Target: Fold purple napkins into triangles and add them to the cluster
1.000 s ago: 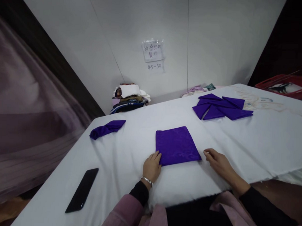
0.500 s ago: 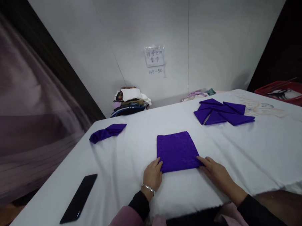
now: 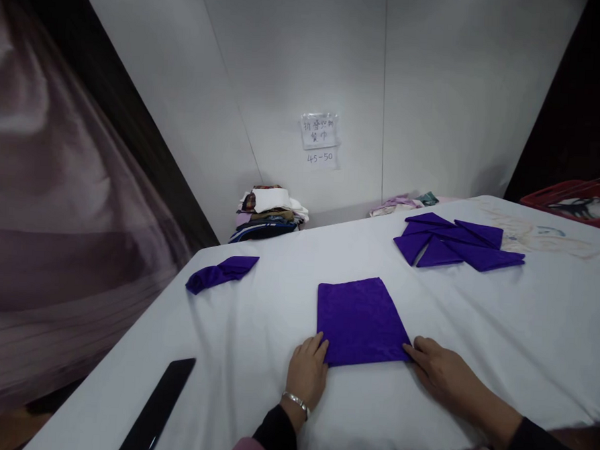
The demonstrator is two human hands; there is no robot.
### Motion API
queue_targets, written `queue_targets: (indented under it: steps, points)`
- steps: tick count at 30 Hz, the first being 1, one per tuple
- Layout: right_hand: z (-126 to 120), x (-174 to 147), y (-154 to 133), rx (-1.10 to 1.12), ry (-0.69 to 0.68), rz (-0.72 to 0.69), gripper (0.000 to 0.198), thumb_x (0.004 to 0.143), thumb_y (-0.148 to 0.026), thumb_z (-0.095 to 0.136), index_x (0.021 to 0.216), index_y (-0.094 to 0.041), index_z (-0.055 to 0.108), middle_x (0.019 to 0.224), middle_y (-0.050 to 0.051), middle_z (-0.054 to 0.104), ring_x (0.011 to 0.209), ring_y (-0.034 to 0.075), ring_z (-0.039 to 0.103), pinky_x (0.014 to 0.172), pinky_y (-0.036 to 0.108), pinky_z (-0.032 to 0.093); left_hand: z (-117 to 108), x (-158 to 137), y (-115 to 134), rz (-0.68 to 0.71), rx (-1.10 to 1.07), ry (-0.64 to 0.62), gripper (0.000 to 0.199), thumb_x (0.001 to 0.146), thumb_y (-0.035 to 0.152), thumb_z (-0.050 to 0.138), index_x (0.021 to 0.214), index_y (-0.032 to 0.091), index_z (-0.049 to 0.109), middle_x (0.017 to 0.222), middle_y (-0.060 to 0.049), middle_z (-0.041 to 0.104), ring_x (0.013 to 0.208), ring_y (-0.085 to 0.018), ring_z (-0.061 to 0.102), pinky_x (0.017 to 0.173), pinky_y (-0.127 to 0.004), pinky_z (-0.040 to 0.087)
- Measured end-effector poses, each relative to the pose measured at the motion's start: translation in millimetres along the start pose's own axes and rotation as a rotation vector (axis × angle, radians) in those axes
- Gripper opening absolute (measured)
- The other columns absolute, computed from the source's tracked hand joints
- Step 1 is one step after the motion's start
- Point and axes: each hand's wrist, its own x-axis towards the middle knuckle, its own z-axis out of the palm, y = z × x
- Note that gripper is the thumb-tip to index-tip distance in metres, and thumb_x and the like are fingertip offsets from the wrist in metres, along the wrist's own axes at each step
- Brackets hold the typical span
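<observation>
A purple cloth napkin (image 3: 360, 320), folded into a flat square, lies on the white-covered table in front of me. My left hand (image 3: 308, 371), with a silver bracelet at the wrist, holds its near left corner; the fingers are close together and the thumb is hidden. At the near right corner, my right hand (image 3: 440, 370) pinches the cloth between its fingertips. The napkin's near edge runs between both hands, and its far corners rest free on the table.
Several folded purple napkins (image 3: 440, 252) lie at the back right, and a rolled purple napkin (image 3: 222, 273) at the left. A black phone-like slab (image 3: 160, 404) is near my left. Folded clothes (image 3: 270, 214) stand by the wall; a red basket (image 3: 574, 190) is far right.
The camera view has shifted, so everything sits lower and slightly to the right. Both hands stay at the napkin's near corners, and the napkin looks unchanged.
</observation>
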Motion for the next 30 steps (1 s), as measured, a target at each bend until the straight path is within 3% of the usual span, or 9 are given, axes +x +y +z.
queue_targets:
  steps: [3,7,10,14,18,22,26,30]
  points:
    - [-15.3,4.3,5.2,0.081,-0.026,-0.008,0.041,0.088,-0.033,0.043,0.126,-0.021,0.053,0.1,0.01,0.06,0.088,0.021,0.058,0.075,0.033,0.05,-0.6,-3.1,0.1,0.027,-0.014,0.025,0.053,0.076,0.011,0.048,0.129,0.018,0.05,0.139,-0.008,0.046,0.122,-0.024,0.044,0.104,-0.043,0.036]
    - [-28.3,30.3,9.3,0.091,0.059,0.077,0.041,0.091,-0.038,0.037,0.123,-0.02,0.057,0.112,0.012,0.06,0.1,0.024,0.058,0.085,0.039,0.05,0.2,-5.0,-0.9,0.06,0.001,0.035,0.047,0.08,0.012,0.046,0.127,0.017,0.052,0.139,-0.008,0.046,0.123,-0.024,0.044,0.104,-0.043,0.037]
    - [-17.6,58.9,-0.7,0.122,0.075,-0.011,0.042,0.089,-0.035,0.04,0.126,-0.019,0.054,0.127,0.012,0.055,0.117,0.025,0.049,0.1,0.043,0.04,1.5,-3.2,0.0,0.051,0.024,0.037,0.047,0.079,0.009,0.045,0.124,0.017,0.054,0.136,-0.008,0.048,0.121,-0.025,0.046,0.102,-0.044,0.039]
    - [11.9,97.3,-6.4,0.191,-0.031,-0.1,0.047,0.087,-0.034,0.043,0.131,-0.016,0.05,0.137,0.011,0.046,0.129,0.026,0.037,0.106,0.046,0.033,2.2,-2.8,2.4,0.029,0.023,0.021,0.049,0.077,0.007,0.046,0.123,0.017,0.055,0.135,-0.009,0.05,0.12,-0.027,0.047,0.099,-0.046,0.041]
    - [25.2,132.1,28.4,0.167,0.053,0.014,0.042,0.083,-0.025,0.046,0.122,-0.015,0.057,0.132,0.014,0.051,0.125,0.027,0.043,0.105,0.045,0.033,-1.6,-9.4,-2.1,0.062,-0.078,0.021,0.048,0.08,0.016,0.049,0.127,0.018,0.051,0.138,-0.009,0.046,0.124,-0.027,0.043,0.103,-0.047,0.037]
    - [21.6,154.3,67.7,0.144,0.137,0.23,0.034,0.081,-0.025,0.05,0.109,-0.013,0.064,0.124,0.015,0.057,0.121,0.027,0.047,0.103,0.042,0.035,-14.1,-7.0,-13.9,0.048,-0.24,0.041,0.052,0.083,0.037,0.053,0.132,0.02,0.047,0.14,-0.009,0.044,0.125,-0.024,0.044,0.104,-0.043,0.038]
    - [22.5,164.9,77.0,0.151,0.136,0.377,0.022,0.077,-0.027,0.056,0.091,-0.017,0.069,0.118,0.012,0.061,0.118,0.027,0.049,0.099,0.038,0.037,-31.8,28.9,-15.9,0.042,-0.295,0.116,0.04,0.087,0.039,0.047,0.121,0.019,0.057,0.132,-0.009,0.053,0.12,-0.022,0.049,0.103,-0.04,0.039]
    - [30.5,171.5,73.1,0.15,0.146,0.449,0.02,0.076,-0.028,0.056,0.088,-0.017,0.068,0.123,0.012,0.057,0.121,0.029,0.044,0.098,0.041,0.035,-39.4,97.6,2.4,0.167,-0.295,0.125,0.03,0.087,0.03,0.049,0.11,0.019,0.063,0.12,-0.007,0.062,0.114,-0.02,0.053,0.102,-0.037,0.039]
